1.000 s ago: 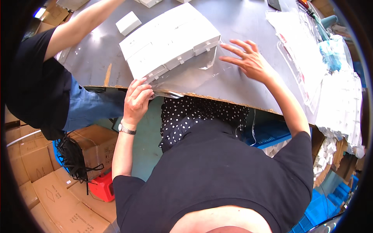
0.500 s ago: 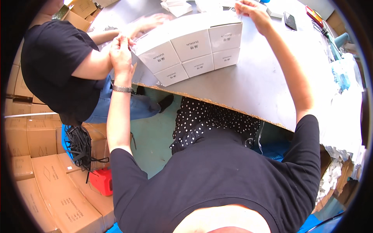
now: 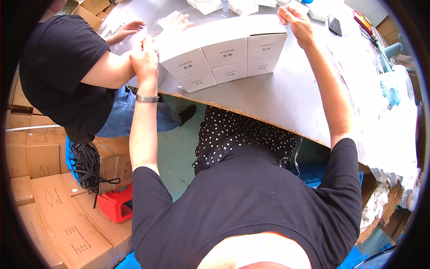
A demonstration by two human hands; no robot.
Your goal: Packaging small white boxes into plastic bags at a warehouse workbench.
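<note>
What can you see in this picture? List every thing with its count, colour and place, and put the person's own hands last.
small boxes: six faces show, white, stacked in two rows of three on the table
table: one, grey top, upper middle
phone: one, black, on the table at upper right
cardboard cartons: several, brown, on the floor at left
stool: one, red, on the floor by the cartons
straps: a bundle, black, above the stool
co-worker: one, black top and blue jeans, seated at left, hands on the table
wristwatch: one, silver, on the left wrist
left hand: at the stack's left end
right hand: at the stack's upper right corner
</note>
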